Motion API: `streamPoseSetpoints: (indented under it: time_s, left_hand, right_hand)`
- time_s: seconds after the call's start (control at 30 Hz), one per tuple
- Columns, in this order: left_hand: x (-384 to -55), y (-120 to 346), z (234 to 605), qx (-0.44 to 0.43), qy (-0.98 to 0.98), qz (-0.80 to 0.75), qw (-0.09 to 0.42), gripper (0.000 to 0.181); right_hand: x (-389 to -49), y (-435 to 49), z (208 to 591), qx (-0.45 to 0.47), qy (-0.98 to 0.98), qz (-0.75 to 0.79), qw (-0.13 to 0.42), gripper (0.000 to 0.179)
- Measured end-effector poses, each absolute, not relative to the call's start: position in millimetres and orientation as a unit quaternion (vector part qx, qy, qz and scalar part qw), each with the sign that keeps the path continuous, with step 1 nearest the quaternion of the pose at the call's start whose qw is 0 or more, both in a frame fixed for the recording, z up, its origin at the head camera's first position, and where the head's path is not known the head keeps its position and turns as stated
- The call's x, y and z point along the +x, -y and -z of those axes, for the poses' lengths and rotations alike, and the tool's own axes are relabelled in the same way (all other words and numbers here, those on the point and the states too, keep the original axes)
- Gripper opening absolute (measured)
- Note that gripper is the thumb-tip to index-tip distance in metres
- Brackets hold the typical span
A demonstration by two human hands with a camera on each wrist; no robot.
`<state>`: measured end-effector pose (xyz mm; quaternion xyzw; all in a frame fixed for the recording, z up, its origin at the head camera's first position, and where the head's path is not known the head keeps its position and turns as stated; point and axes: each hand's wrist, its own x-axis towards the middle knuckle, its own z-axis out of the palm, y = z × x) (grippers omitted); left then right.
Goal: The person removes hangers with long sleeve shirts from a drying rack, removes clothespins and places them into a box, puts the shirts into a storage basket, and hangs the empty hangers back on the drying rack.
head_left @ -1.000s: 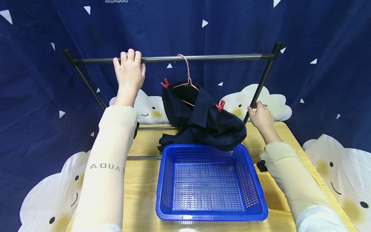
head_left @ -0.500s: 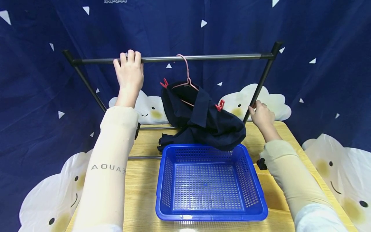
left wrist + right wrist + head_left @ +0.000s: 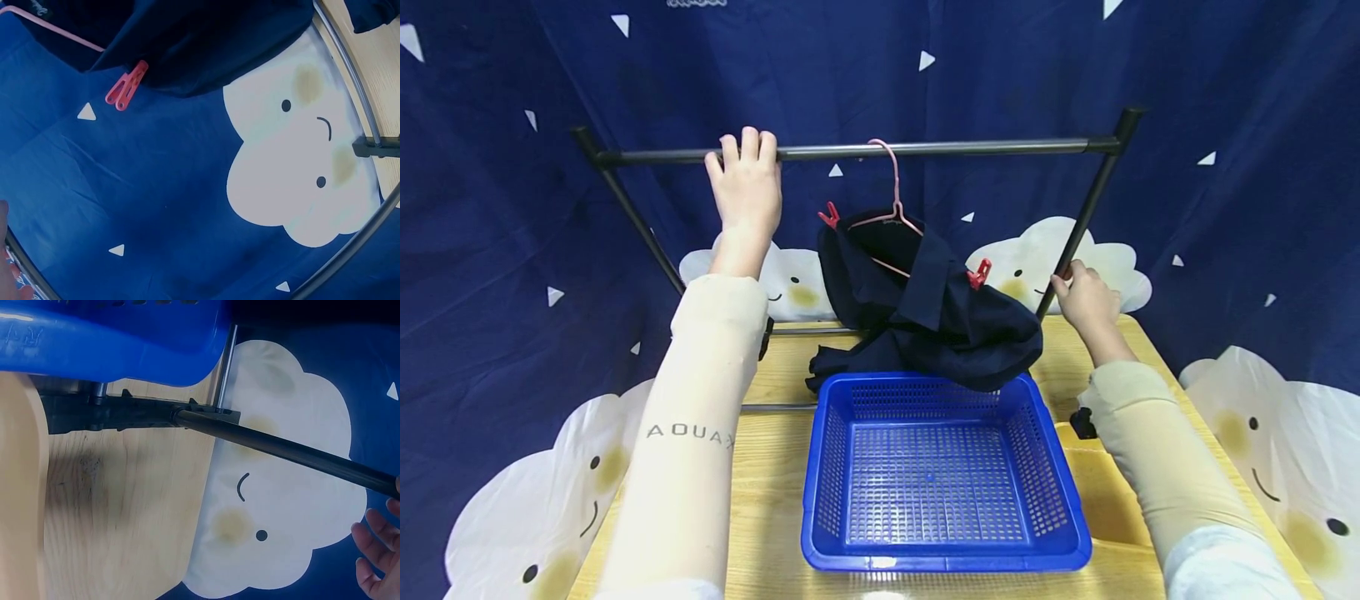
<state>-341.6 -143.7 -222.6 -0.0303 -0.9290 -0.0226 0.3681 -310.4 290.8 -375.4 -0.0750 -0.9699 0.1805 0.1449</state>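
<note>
A black clothes rack (image 3: 970,149) stands on the wooden table, its metal top bar crossing the head view. My left hand (image 3: 748,187) grips that bar left of the middle, fingers curled over it. My right hand (image 3: 1088,300) holds the rack's right post (image 3: 281,447) low down between thumb and index finger, the other fingers loosely bent. From the bar hangs a pink hanger (image 3: 896,179) bearing a dark navy garment (image 3: 955,325). Two red clothespins (image 3: 979,274) clip the garment, one at each side. Its lower part bunches behind the blue basket's far rim.
A blue perforated basket (image 3: 947,562) sits in front of the garment on the table (image 3: 767,500). Right of it, partly under my right forearm, lies a yellow-orange tray (image 3: 1108,492). A navy curtain (image 3: 1022,67) with white clouds and triangles surrounds the table.
In the last half second the rack has shifted slightly right, along with both hands, the hanger and the upper garment. The basket has stayed put. Both hands keep their hold.
</note>
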Motion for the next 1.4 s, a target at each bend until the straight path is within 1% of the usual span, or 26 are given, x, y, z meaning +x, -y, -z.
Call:
streamPoseSetpoints:
  time_s: [0.53,0.83,1.03,1.4]
  left_hand:
    - [-343.7,126.2,225.3,-0.041,0.916,0.037,0.397,0.027]
    - [-345.1,114.5,225.6,-0.040,0.917,0.045,0.393,0.029]
    - [-344.6,108.3,225.4,-0.042,0.914,0.048,0.401,0.027]
    - [-342.6,94.8,223.9,-0.048,0.917,0.040,0.394,0.025]
  right_hand:
    - [-308.5,-305.3,375.8,-0.091,0.968,-0.184,0.143,0.032]
    - [-305.6,-312.9,371.8,-0.103,0.969,-0.178,0.139,0.032]
    - [-305.2,-318.4,370.9,-0.111,0.970,-0.173,0.131,0.035]
    - [-304.3,-333.0,370.6,-0.115,0.968,-0.179,0.134,0.034]
